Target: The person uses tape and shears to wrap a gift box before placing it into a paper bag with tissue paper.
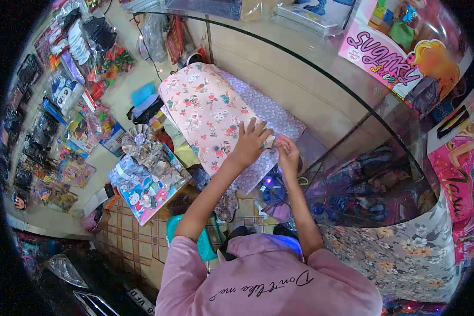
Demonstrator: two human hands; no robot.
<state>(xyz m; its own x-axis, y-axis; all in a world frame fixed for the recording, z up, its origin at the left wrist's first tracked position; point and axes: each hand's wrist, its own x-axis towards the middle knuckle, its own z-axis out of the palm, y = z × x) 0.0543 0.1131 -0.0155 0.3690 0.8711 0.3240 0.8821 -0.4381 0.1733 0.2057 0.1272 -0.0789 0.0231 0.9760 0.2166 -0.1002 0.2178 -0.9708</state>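
Head view: both bare arms reach forward from a pink short-sleeved shirt with black cursive lettering [279,287], and the two hands meet near the right edge of a plump bundle covered in pale pink floral sheeting [200,108]. The bundle sits in the middle of the scene, slanted, on top of a flat lavender sheet with a small white flower print [282,124], which sticks out along its right side.

The left arm stretches up and to the right, and the left hand [252,142] lies palm down on the pink sheeting, fingers spread and pointing forward and to the right. It is unclenched, pressing rather than clasping. The right forearm rises steeply, leaning slightly left, and the right hand [287,152] hangs just beside the left one over the lavender sheet, its fingers bent and gathered towards a small white piece [269,141] between the hands. Whether the fingertips pinch that piece, I cannot tell; it is too small to identify.

Left of the bundle are a crumpled yellow-green cloth [183,146] and a flat item with a cartoon cat print [146,203]. A teal plastic object [209,245] stands below the left forearm, partly hidden.
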